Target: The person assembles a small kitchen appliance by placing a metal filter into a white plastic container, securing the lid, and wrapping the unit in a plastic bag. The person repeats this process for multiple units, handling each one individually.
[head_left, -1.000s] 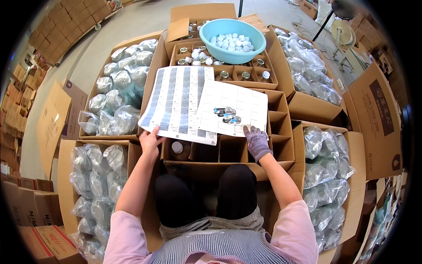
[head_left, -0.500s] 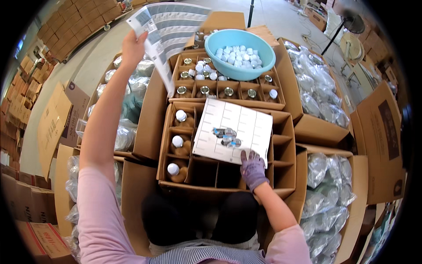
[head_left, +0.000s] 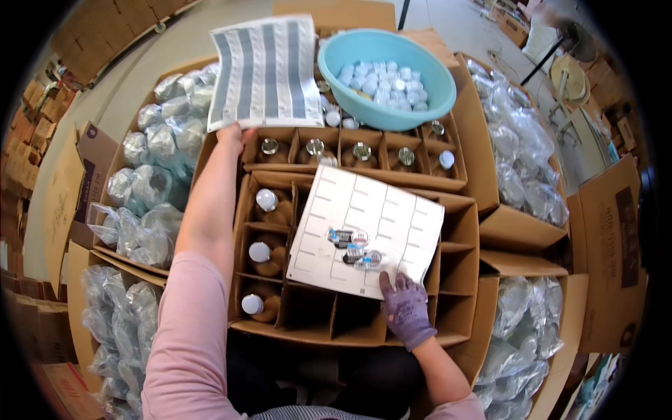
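My bare left hand [head_left: 234,134] pinches the lower left edge of a sheet printed with blue-grey bands [head_left: 266,73], held out over the back carton. My right hand [head_left: 407,308], in a purple-grey glove, rests with its fingers apart on the lower right edge of a white lined sheet [head_left: 378,199]. That sheet lies tilted across the divided carton [head_left: 458,294] before me. A few small dark-and-blue labels [head_left: 355,248] sit on it. Down the carton's left column stand brown bottles with white caps [head_left: 260,252].
A light-blue basin [head_left: 441,77] of white caps [head_left: 392,84] stands on the back carton [head_left: 420,178], which holds bottles with silvery tops [head_left: 362,151]. Open cartons of plastic-wrapped items [head_left: 154,189] flank both sides. A fan [head_left: 579,43] stands at the far right.
My left hand has come down and nearer with the banded sheet, which now faces me flatter. The gloved right hand stays on the white sheet's edge. The whole view has shifted slightly.
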{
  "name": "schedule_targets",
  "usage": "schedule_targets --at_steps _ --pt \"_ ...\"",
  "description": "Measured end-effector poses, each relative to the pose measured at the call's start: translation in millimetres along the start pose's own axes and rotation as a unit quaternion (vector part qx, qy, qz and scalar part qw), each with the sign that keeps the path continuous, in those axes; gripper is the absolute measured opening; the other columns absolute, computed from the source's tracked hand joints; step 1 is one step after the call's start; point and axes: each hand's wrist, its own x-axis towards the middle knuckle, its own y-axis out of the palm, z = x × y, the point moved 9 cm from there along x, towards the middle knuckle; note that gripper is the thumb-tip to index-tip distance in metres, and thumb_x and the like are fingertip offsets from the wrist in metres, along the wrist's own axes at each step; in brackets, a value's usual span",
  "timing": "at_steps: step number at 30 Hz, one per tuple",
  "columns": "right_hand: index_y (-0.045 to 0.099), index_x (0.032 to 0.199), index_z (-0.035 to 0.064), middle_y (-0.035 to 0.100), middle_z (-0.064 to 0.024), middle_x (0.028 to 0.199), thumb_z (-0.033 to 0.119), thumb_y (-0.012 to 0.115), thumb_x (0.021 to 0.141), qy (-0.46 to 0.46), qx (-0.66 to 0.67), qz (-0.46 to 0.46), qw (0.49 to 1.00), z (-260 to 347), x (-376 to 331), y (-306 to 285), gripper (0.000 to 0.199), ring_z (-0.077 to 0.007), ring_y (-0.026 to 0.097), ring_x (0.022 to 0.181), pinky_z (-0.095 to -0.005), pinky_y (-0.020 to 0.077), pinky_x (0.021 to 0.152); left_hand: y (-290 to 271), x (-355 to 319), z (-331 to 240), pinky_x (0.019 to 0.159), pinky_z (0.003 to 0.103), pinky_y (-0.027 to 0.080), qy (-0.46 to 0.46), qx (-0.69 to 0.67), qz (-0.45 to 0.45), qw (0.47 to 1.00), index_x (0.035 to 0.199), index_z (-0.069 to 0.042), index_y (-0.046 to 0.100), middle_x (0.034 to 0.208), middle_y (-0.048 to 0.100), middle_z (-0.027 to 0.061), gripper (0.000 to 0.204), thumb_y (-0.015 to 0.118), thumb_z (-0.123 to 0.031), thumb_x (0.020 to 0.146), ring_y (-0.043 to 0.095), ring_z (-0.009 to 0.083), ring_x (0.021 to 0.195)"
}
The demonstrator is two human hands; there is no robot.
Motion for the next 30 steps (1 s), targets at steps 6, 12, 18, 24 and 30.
schedule_targets --at_steps 6,12,18,24,30 --pt "0.041 0.14 0.0101 0.052 -0.0238 0.13 0.038 0.064 0.084 0.005 0.028 -0.02 0.999 -3 -2 -1 0.066 -0.0355 0.05 0.121 -0.0475 0.0397 0.097 -1 -10 -23 0.067 0.038 0.06 0.002 -0.032 -0.026 0.999 0.125 0.006 0.05 0.107 0.065 0.0154 0.046 0.06 -0.027 0.095 0.068 0.0325 0.074" --pt "0.042 0.141 0.0085 0.051 -0.0267 0.131 0.05 0.061 0.085 0.02 0.076 -0.036 0.996 0 -1 -12 0.072 -0.0383 0.05 0.122 -0.0478 0.0389 0.1 78 -218 52 0.091 0.041 0.047 0.104 0.488 0.25 0.829 0.094 0.005 0.066 0.103 0.067 0.0217 0.064 0.073 -0.056 0.077 0.063 0.0366 0.098" --pt "0.043 0.142 0.0074 0.047 -0.0253 0.139 0.055 0.056 0.088 0.027 0.067 -0.046 0.996 -4 -16 -3 0.073 -0.0394 0.045 0.128 -0.0468 0.0353 0.106 55 -210 45 0.063 0.031 0.049 0.116 0.379 0.218 0.892 0.079 -0.002 0.064 0.074 0.067 0.0074 0.029 0.086 -0.016 0.066 0.062 0.0173 0.068" --pt "0.038 0.143 0.0008 0.054 -0.0235 0.13 0.039 0.065 0.088 0.137 0.223 -0.385 0.885 -94 -47 -59 0.072 -0.0343 0.052 0.12 -0.0376 0.0405 0.103 58 -326 -46 0.061 0.024 0.044 0.226 0.33 0.363 0.842 0.088 -0.001 0.052 0.077 0.058 0.0012 0.01 0.062 0.0 0.09 0.053 0.0075 0.07" --pt "0.04 0.144 0.0064 0.059 -0.0148 0.123 0.069 0.037 0.092 0.048 0.849 -0.075 0.522 -103 -58 -80 0.081 -0.0233 0.059 0.105 -0.0374 0.0495 0.09 -8 -555 -153 0.076 0.038 0.055 0.653 0.337 0.376 0.565 0.094 0.005 0.059 0.098 0.067 0.0158 0.011 0.057 0.003 0.083 0.066 0.0311 0.09"
